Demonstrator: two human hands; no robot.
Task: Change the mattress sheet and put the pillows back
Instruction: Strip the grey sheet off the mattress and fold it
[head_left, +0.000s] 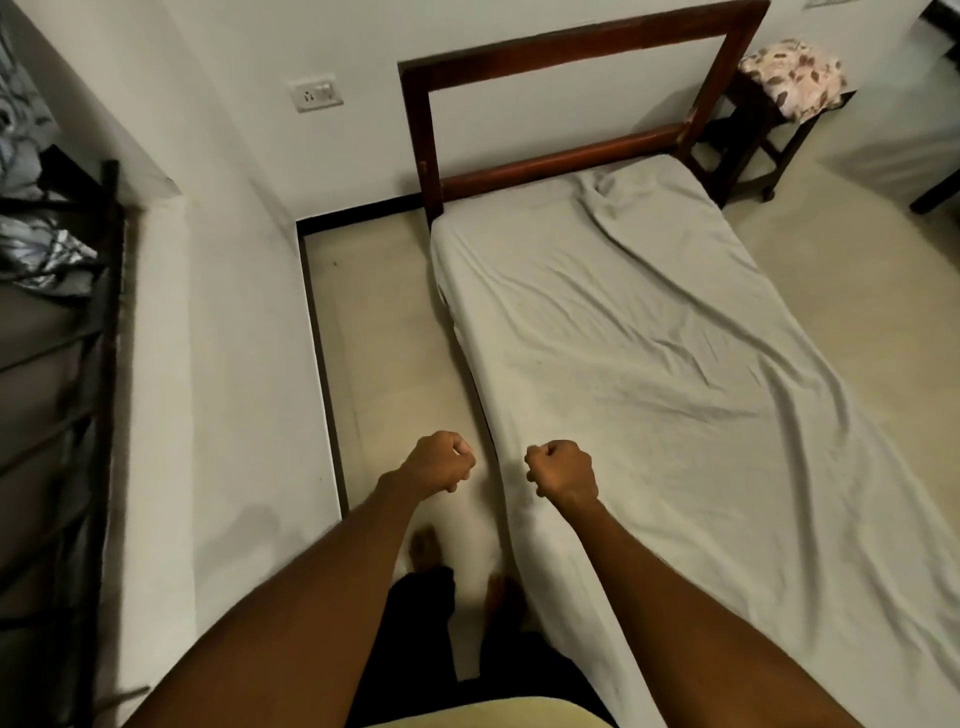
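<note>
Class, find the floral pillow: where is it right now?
In the head view, the floral pillow sits at the upper right on a dark wooden stool, just right of the headboard, off the bed.

Bare forearms, pale yellow top (493, 714), black trousers (421, 613), barefoot

Matt cloth all over the bed here: the sheet (649, 364) is a pale, soft fabric, rumpled into long creases from the head end to the foot. Behind it the headboard (571, 47) is dark reddish wood with a slight sheen, scuffed at its right post. On the stool (748, 135), dark wood as well, sits a pillow (792, 75) in leaf-printed cloth. The floor (395, 332) looks smooth and faintly glossy. Far left, a black metal rack (109, 312) carries shiny, crinkled fabric (41, 254). The wall socket (317, 95) is white plastic.
</note>
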